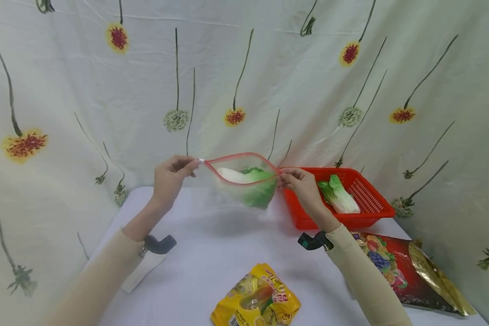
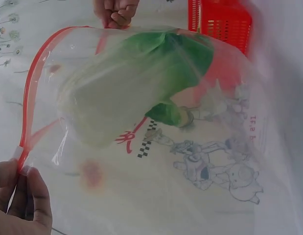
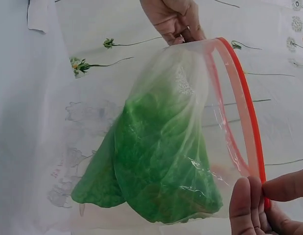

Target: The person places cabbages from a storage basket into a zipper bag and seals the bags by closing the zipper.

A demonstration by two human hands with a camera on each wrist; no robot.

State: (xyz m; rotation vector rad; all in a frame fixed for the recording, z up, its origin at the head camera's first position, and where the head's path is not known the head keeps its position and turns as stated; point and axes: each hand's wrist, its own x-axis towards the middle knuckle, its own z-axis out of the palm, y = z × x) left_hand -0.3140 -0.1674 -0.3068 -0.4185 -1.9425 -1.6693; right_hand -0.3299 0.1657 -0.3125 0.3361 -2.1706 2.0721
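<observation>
A clear zip bag (image 1: 232, 192) with a red zip rim hangs above the table, its mouth spread wide. Inside it lies a cabbage (image 3: 161, 156) with a white stem and green leaves, seen through the plastic. My left hand (image 1: 170, 176) pinches the rim's left end, by a small white slider (image 2: 18, 152). At the opposite end, my right hand (image 1: 303, 185) pinches the red rim between thumb and fingers. Faint printed figures show on the bag's side in the left wrist view.
A red basket (image 1: 385, 212) holding another cabbage (image 1: 342, 195) stands at the back right. A yellow candy bag (image 1: 256, 301) lies at the front. Near my right forearm lies a red and gold packet (image 1: 415, 276). Something white and flat (image 1: 142, 271) is by my left forearm.
</observation>
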